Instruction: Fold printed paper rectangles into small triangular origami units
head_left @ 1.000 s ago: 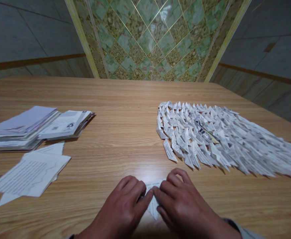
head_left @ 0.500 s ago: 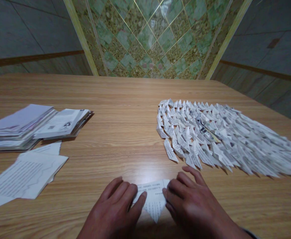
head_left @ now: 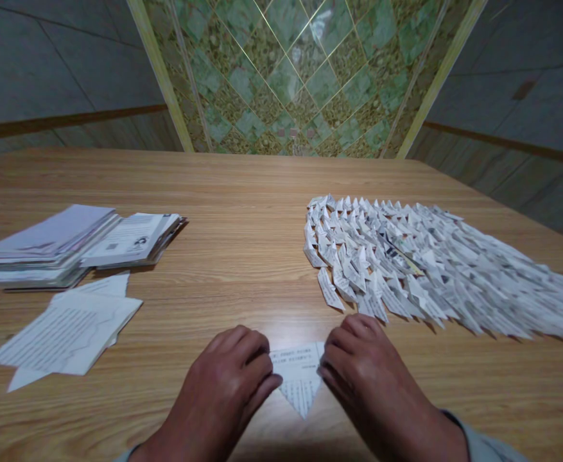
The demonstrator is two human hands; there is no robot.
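Observation:
A folded sheet of printed paper (head_left: 299,371) lies between my hands near the front of the table, its pointed end toward me. My left hand (head_left: 233,372) grips its left edge with curled fingers, the thumb lying along the near side. On the opposite edge, my right hand (head_left: 358,359) has its fingers bent and pressed together on the paper. The hands cover both side corners of the sheet. Beyond my right hand are many small folded paper boats (head_left: 406,256) in packed rows, printed text showing on them.
Loose printed sheets (head_left: 69,327) overlap on the left side of the wooden table (head_left: 233,256). Behind them sit a stack of booklets and papers (head_left: 54,237) and a smaller printed pile (head_left: 131,237). A green patterned tile wall (head_left: 300,77) rises past the table's far edge.
My right fingers, earlier more spread with one raised, have curled in onto the paper. My left thumb has drawn back toward the left edge. The view has shifted slightly.

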